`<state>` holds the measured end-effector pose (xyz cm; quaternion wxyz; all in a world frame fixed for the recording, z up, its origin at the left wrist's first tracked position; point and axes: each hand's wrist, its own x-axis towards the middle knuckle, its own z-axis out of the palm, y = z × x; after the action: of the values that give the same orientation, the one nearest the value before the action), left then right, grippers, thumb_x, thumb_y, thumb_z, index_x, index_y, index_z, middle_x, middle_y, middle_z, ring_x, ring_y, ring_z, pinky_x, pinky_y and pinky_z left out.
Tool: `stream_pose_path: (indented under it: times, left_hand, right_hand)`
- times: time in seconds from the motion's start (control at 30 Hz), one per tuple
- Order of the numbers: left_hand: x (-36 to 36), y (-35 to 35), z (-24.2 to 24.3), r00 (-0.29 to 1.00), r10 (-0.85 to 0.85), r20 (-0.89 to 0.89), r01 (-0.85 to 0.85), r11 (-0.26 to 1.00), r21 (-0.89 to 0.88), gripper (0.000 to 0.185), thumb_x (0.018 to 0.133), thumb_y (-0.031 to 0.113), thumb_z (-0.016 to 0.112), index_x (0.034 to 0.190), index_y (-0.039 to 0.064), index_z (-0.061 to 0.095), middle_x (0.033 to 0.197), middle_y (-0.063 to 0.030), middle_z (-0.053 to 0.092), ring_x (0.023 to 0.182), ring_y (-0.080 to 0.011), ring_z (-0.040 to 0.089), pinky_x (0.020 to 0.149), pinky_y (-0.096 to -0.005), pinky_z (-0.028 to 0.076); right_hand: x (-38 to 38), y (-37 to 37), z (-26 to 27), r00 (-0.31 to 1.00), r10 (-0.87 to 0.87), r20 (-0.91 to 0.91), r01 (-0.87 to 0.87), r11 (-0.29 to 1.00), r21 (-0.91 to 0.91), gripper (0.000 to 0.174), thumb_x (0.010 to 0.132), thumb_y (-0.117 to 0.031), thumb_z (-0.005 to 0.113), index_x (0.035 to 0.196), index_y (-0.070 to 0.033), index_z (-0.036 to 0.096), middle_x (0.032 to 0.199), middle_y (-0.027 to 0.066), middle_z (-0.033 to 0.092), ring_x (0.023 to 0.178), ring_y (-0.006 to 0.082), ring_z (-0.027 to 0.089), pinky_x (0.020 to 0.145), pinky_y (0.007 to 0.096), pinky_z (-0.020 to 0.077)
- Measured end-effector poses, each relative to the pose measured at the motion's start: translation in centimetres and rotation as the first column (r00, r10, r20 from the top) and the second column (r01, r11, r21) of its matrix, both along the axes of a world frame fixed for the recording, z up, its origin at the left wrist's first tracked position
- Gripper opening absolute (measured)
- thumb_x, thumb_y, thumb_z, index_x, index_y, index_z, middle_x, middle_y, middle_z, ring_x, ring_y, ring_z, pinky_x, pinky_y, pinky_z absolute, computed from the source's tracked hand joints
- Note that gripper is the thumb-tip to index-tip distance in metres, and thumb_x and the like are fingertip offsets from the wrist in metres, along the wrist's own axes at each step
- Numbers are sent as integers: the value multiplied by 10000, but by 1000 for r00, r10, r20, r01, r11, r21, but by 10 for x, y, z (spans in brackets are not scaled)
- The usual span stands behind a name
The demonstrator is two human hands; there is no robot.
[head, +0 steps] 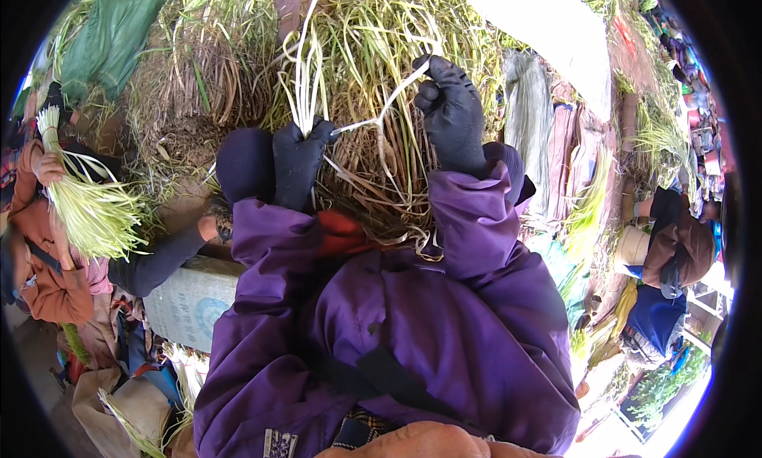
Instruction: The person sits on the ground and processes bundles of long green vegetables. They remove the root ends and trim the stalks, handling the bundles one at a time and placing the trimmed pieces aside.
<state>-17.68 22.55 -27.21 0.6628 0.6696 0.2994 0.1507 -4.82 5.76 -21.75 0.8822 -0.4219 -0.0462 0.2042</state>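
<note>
My left hand (300, 169), in a black glove, grips a small bunch of long white stalks (305, 95) that stand up from the fist. My right hand (457, 113), also gloved in black, is raised to the right. Pinched between its thumb and fingers is a pale stalk (390, 105), which slants down toward my left hand and forks partway. Whether its lower tip touches the left glove, I cannot tell. Behind and below both hands spreads a large heap of green and yellowish leafy stalks (381, 26), with brown, withered lower ends.
At left, a person's hand (47, 167) holds a thick bundle of pale stalks (95, 205). A green sack (113, 38) lies at upper left, a printed box (193, 306) by my left arm. Grey sacking (528, 130) lies right of the heap. Another person (678, 243) sits far right.
</note>
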Motion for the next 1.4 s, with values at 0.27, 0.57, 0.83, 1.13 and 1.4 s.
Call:
stream_pose_path:
  times: [0.27, 0.57, 0.83, 1.13, 1.4]
  left_hand:
    - [-4, -4, 19, 955, 219, 203, -182, 966, -185, 156, 828, 47, 661, 979, 10, 651, 722, -38, 646, 435, -9, 399, 386, -182, 260]
    - [10, -42, 36, 986, 27, 162, 24, 953, -304, 234, 779, 18, 684, 1011, 23, 655, 661, 19, 570, 420, -8, 383, 386, -191, 258]
    - [-1, -9, 29, 921, -51, 387, 244, 849, -468, 221, 910, 168, 587, 1038, -12, 594, 632, -46, 571, 402, -62, 387, 379, -218, 266]
    - [10, 46, 32, 894, 32, 448, 256, 782, -568, 318, 808, 105, 487, 1096, -22, 528, 853, -93, 513, 479, -32, 340, 416, -163, 284]
    - [40, 128, 37, 837, -4, 547, 355, 765, -538, 273, 829, 69, 459, 1068, -37, 538, 876, -87, 513, 487, -34, 313, 445, -178, 299]
  right_hand:
    - [-9, 11, 11, 985, -15, 173, 39, 990, -138, 111, 865, -137, 656, 790, -60, 628, 585, -43, 507, 497, 28, 412, 477, 171, 316]
    - [-26, 55, 10, 959, 106, 262, -49, 975, -216, 147, 854, -134, 671, 908, -12, 610, 678, -20, 566, 538, 31, 474, 480, 169, 378]
    - [-39, 38, -42, 764, 470, 442, -436, 881, -183, 502, 954, -448, 470, 1119, 12, 583, 951, 35, 610, 869, 107, 541, 732, 269, 449]
    - [-81, 8, -54, 776, 449, 443, -159, 819, -552, 182, 930, -159, 564, 901, 9, 630, 683, 62, 583, 619, 85, 499, 561, 277, 436]
    - [-97, -34, -67, 503, 606, 616, 148, 642, -753, 145, 868, -187, 589, 935, -63, 622, 744, 157, 603, 636, 319, 608, 564, 398, 478]
